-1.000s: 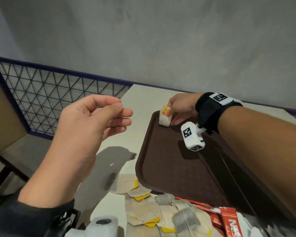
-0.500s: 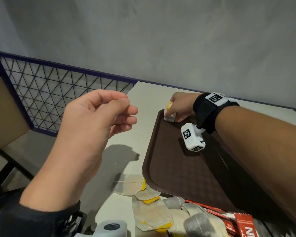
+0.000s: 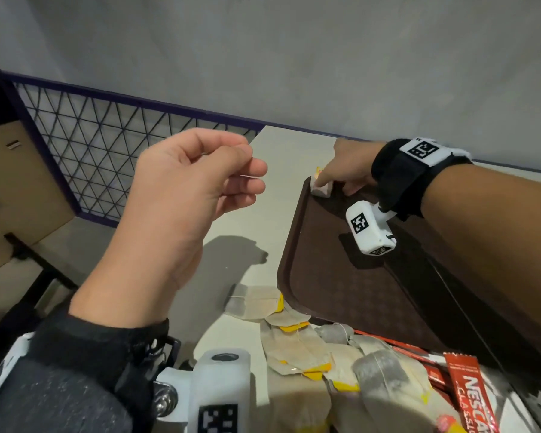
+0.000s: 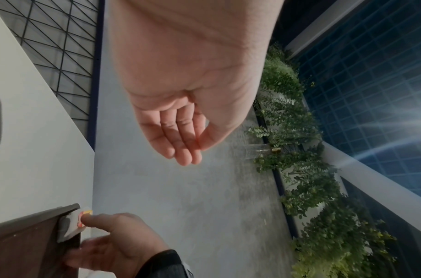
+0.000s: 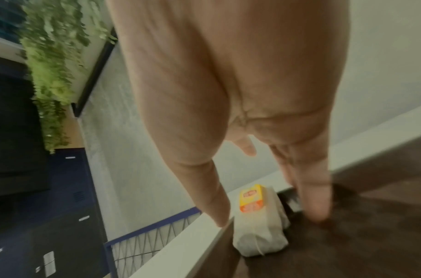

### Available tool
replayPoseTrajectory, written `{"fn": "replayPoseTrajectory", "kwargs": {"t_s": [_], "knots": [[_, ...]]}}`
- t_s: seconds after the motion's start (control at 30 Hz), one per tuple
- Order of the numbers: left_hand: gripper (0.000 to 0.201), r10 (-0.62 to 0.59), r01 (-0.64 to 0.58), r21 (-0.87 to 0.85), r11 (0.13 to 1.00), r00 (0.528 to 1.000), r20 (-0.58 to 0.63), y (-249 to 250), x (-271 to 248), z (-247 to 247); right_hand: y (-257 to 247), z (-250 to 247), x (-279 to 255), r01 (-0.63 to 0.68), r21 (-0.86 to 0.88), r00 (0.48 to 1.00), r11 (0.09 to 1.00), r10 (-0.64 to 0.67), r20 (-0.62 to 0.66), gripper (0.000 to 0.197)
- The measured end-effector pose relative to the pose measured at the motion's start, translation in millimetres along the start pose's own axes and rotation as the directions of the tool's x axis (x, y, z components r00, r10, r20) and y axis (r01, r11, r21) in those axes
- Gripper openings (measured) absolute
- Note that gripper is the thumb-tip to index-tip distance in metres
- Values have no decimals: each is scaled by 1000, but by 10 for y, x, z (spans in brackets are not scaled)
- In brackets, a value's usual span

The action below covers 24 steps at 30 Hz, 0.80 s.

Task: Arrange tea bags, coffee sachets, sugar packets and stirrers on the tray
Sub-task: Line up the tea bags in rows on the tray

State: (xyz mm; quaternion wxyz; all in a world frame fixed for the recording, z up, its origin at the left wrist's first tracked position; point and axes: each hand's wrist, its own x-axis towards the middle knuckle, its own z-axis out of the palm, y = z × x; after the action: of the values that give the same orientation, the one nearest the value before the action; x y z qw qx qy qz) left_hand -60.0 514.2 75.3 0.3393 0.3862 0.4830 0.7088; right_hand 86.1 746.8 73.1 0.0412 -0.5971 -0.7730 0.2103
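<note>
Tea bag (image 3: 320,186) with a yellow and orange tag stands in the far left corner of the brown tray (image 3: 356,295), leaning against the rim, white pouch down and tag up. My right hand (image 3: 349,170) reaches across the tray to that corner with the fingers straight: the index fingertip (image 4: 86,219) presses on the tag, and another finger (image 5: 314,203) rests its tip on the tray floor just beside the pouch. Nothing is pinched or curled round the bag. My left hand (image 3: 181,198) hangs in the air over the near left part of the white table (image 3: 241,226), well apart from the tray, palm turned inward, fingers loosely curled with the thumb against them, and it carries nothing. More tea bags (image 3: 297,348) lie heaped on the table at the tray's near edge, with red Nescafe coffee sachets (image 3: 469,392) beside them; the heap is cut off by the bottom of the head view. The right wrist view is blurred, so the print on the tag cannot be read. My right forearm (image 3: 494,232) covers the right side of the tray.
</note>
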Motion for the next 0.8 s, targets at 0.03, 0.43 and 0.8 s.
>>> {"fn": "replayPoseTrajectory", "kwargs": {"t_s": [0.03,0.43,0.8], "knots": [[9,-6,6,15,1000,1000,6,11,3,-9,-13,-50,-71,39,-138,999,990,-44,-30,59],[5,-356,-18,660,751,831,428,-30,-52,-223,-388,150,-1789,659,-154,660,736,-469,587,31],[32,-590,-181,892,414,693,415,-206,-122,-71,-89,416,-1995,654,-195,749,731,-587,307,12]]}}
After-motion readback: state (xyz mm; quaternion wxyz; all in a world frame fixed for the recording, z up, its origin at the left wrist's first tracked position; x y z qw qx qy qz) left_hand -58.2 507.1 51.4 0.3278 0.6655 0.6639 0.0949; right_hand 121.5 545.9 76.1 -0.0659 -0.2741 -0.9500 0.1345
